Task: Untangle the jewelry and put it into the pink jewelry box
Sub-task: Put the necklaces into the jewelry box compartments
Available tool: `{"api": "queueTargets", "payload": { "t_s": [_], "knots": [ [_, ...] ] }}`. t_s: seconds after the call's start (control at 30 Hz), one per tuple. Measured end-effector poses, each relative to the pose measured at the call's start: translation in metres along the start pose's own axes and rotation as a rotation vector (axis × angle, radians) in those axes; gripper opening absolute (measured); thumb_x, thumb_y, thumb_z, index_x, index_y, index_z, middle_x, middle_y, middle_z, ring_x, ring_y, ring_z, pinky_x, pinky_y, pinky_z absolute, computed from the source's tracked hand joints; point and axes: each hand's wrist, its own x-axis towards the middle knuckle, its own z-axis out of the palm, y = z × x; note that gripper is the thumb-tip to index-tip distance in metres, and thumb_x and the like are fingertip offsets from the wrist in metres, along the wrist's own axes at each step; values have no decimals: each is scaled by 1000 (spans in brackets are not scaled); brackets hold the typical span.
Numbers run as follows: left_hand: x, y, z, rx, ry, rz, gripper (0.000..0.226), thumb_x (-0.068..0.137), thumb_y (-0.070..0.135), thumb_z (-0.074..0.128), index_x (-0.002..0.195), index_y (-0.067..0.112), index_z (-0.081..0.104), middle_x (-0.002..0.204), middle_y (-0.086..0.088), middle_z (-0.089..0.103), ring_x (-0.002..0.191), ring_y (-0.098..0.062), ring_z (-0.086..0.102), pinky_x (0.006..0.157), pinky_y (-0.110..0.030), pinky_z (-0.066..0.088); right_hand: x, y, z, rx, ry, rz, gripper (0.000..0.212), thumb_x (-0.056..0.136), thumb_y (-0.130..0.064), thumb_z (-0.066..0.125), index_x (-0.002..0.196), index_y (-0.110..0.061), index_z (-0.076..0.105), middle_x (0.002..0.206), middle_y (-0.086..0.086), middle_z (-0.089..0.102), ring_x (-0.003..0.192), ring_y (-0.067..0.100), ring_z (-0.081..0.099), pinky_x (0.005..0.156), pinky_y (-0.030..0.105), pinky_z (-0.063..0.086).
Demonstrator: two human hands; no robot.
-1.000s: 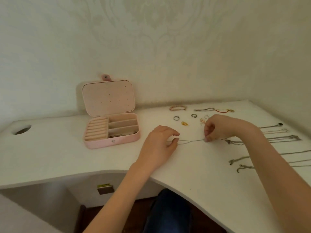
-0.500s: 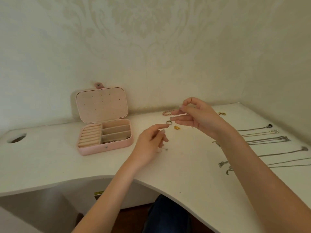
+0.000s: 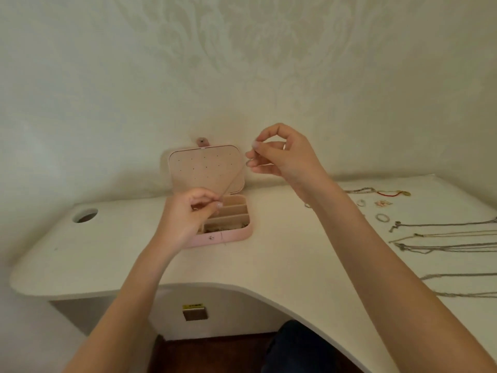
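Note:
The pink jewelry box stands open at the back of the white desk, its lid upright against the wall. A thin chain is stretched taut in the air above the box. My right hand pinches its upper end, raised in front of the wall. My left hand pinches the lower end just over the box's compartments and hides the box's left half. A short tail of chain hangs over the box's front wall.
On the right of the desk lie several long chains, a few rings and bracelets. A round cable hole sits at the back left. The desk's front edge curves inward over my lap.
Both hands lifted the thin chain off the desk and carried it left, over the open box. My right hand rose higher; the view swung left.

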Motion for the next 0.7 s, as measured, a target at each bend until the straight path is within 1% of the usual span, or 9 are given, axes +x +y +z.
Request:
{"api": "queueTargets", "payload": {
  "t_s": [0.07,0.13,0.23,0.33,0.4,0.5,0.63,0.7],
  "knots": [
    [3,2,-6,-21,47,14,18,80,1,68,78,20,67,68,8,71,65,-9,69,68,-15,52,5,-5,8,37,-3,-43,10,90,-1,59,85,-9,54,73,13,68,60,19,66,63,28,57],
    [7,5,-8,-71,94,25,14,83,-1,66,80,12,67,73,2,71,66,-15,71,67,-21,56,7,-8,14,57,-5,-89,10,90,-2,59,85,-9,55,71,12,69,62,20,67,63,27,57],
    [11,6,-7,-128,99,26,6,84,-3,63,84,2,65,78,-8,70,68,-16,71,66,-22,57,9,-9,17,42,-26,-118,11,90,0,58,84,-9,55,70,11,68,62,21,67,64,28,57],
    [13,6,-5,-152,113,12,3,84,-3,63,87,-3,64,78,-11,70,67,-14,71,66,-22,57,9,-11,17,19,-56,-119,11,89,0,59,84,-9,55,70,13,68,63,21,67,65,29,58],
    [14,6,-6,-166,140,5,4,85,-4,62,87,-2,65,78,-12,70,66,-13,71,66,-24,58,9,-12,15,20,-55,-124,10,89,0,59,85,-8,55,70,13,68,64,21,67,66,29,58],
    [14,7,-8,-205,178,-21,10,85,-4,62,83,6,65,77,-9,69,66,-15,71,66,-25,59,9,-13,13,23,-51,-130,8,90,-1,59,86,-7,55,71,12,69,64,21,68,66,29,58],
    [11,2,-9,-155,152,-33,9,84,-4,63,82,5,65,75,-7,69,65,-14,70,65,-24,58,9,-11,13,10,-76,-104,7,90,0,59,88,-6,55,71,12,68,63,20,68,67,30,59],
    [7,-5,-8,-96,135,-34,11,82,-2,66,79,8,67,74,-4,71,67,-13,70,69,-24,57,9,-6,13,-29,-103,-77,6,90,0,59,90,-5,55,73,14,67,64,20,68,68,31,59]
  ]
}}
